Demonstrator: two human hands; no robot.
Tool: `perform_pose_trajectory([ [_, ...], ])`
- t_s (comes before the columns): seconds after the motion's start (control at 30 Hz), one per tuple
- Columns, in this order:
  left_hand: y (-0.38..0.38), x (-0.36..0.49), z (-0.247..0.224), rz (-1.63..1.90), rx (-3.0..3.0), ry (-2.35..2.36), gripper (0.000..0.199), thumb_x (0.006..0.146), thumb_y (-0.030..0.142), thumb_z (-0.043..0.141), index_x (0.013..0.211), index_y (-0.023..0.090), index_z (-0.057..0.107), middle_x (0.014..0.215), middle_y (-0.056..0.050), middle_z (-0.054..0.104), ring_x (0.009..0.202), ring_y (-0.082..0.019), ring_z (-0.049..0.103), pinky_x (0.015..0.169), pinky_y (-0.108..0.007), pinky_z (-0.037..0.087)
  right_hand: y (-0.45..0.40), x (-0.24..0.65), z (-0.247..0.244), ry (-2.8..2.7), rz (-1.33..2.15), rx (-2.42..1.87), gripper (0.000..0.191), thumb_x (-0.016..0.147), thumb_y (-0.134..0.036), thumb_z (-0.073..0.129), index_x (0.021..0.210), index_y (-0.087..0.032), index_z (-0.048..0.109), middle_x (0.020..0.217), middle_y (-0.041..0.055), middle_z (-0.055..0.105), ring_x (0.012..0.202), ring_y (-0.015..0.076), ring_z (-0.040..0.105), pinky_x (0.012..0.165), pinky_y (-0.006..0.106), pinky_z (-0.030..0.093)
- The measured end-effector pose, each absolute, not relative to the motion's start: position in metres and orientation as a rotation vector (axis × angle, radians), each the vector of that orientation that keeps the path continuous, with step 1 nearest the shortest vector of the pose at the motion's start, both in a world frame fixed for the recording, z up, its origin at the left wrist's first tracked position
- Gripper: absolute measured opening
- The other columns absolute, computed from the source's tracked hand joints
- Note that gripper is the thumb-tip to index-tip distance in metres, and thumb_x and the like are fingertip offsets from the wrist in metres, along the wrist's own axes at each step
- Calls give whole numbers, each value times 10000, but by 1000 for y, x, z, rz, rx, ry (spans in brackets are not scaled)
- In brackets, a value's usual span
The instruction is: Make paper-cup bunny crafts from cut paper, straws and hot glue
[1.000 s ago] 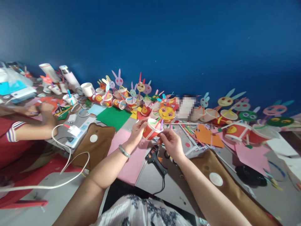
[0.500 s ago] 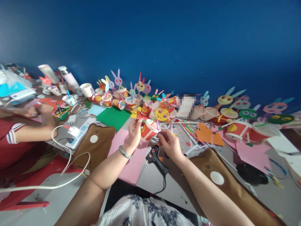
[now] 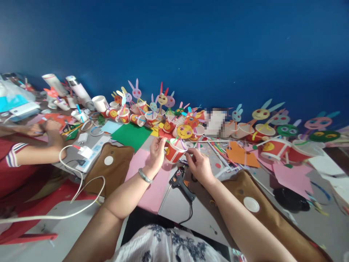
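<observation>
In front of me, above the table, is a red and white paper cup with its mouth tipped a little to the right. A round yellow paper face on a green strip rises at its rim. My left hand, with a bangle on the wrist, grips the cup's left side between thumb and fingers. At the right rim, by a purple strip, the fingertips of my right hand are pinched together against the cup; the exact contact is partly hidden. Just below the hands lies a black hot glue gun.
Finished cup figures with rabbit-eared paper faces line the blue wall. Pink paper, green paper, a power strip and brown pouches cover the table. At left, another person's arm works beside me.
The cup has shifted slightly right and turned a little, so a different part of its red side shows. My right hand has moved slightly to the right with it.
</observation>
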State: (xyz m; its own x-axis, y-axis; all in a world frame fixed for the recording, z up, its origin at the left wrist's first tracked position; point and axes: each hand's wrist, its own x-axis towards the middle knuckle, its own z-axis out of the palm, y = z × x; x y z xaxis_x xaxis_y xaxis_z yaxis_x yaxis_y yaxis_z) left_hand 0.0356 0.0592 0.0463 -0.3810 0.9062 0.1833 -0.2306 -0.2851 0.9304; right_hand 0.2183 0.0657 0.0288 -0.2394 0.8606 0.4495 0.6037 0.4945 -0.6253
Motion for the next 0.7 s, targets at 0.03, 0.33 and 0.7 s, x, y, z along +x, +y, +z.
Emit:
perform_pose_trajectory([
  [0.03,59,35,45,1773,966,1121,326,921,518,624,874,196,597,837,-16,665,782,-141,630,751,-256,508,66,218,29,-1964,420,-1214,187,950,-343,524,998,-224,660,787,48,714,628,186,637,668,303,506],
  [0.33,64,32,35,1742,967,1160,336,920,533,624,855,204,592,821,-5,662,765,-135,629,744,-246,505,69,222,28,-2108,370,-1117,234,954,-252,460,1063,-230,667,926,96,731,793,229,682,709,318,523],
  [0.7,76,29,20,1627,828,1191,267,851,435,681,870,177,613,851,-18,676,769,-132,632,741,-258,494,81,225,21,-1957,474,-1166,252,953,-320,516,1045,-232,734,981,91,754,871,240,707,775,346,547],
])
